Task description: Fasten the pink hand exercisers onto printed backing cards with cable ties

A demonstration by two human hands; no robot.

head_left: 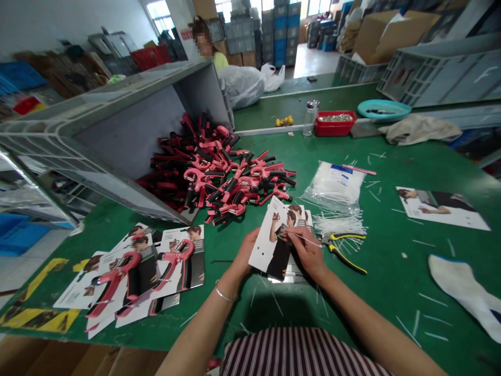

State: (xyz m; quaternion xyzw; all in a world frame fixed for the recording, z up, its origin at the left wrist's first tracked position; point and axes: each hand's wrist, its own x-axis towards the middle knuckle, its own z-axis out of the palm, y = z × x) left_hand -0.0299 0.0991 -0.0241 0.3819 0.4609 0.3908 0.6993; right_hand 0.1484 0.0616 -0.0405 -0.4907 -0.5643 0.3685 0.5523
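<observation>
My left hand point(245, 254) grips the lower left edge of a printed backing card point(273, 237) and holds it tilted up above the green table point(391, 271). My right hand point(307, 250) pinches a thin white cable tie point(303, 238) against the card's right side. More cards lie in a stack under the held one. A pile of pink and black hand grippers point(223, 175) spills from a tipped grey crate point(117, 130) just beyond my hands.
Finished cards with grippers point(136, 277) lie at the front left. Yellow-handled cutters point(344, 250), loose ties point(340, 224) and a bag of ties point(336, 183) sit to the right. A white glove point(465, 287), a loose card point(438, 206), a red tray point(334, 124) and a person behind the crate are also here.
</observation>
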